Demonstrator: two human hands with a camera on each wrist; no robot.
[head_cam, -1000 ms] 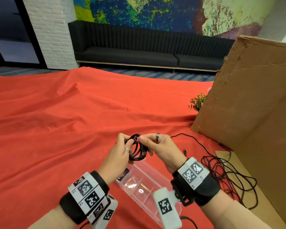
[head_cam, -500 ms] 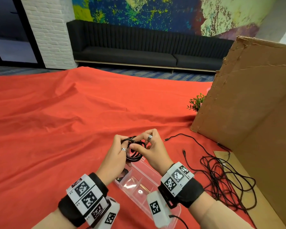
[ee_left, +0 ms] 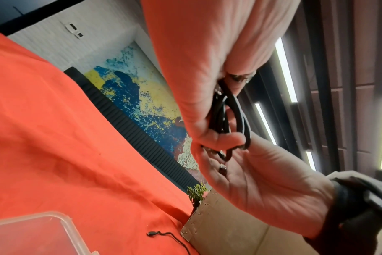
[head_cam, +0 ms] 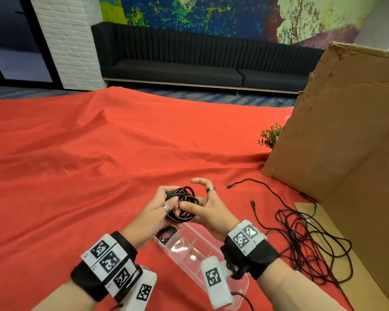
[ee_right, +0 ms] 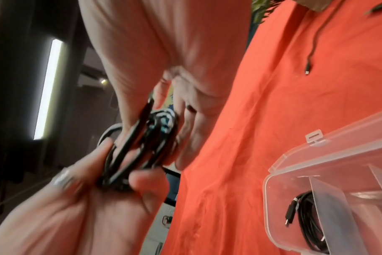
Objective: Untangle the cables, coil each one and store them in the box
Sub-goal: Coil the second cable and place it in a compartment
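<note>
1. My left hand (head_cam: 157, 207) curls its fingers round a small coil of glossy black cable (head_cam: 184, 204), held just above the near end of the clear plastic compartment box (head_cam: 243, 286).
2. My right hand (head_cam: 211, 212) meets the same coil from the other side: the thumb presses across the loops, and the fingers behind them are partly hidden, while the index finger, with its ring, lifts clear and arches above.
3. From the left wrist view, the loops (ee_left: 229, 113) sit pinched between both hands.
4. The box lies open on the red cloth (head_cam: 76, 164); a second coiled black cable (ee_right: 303, 222) already rests in its end compartment.
5. To my right, a loose tangle of thin black cable (head_cam: 305, 239) sprawls on the cloth beside the tall brown cardboard sheet (head_cam: 346, 131).
6. A small green plant (head_cam: 268, 138) peeks out at the cardboard's far edge.
</note>
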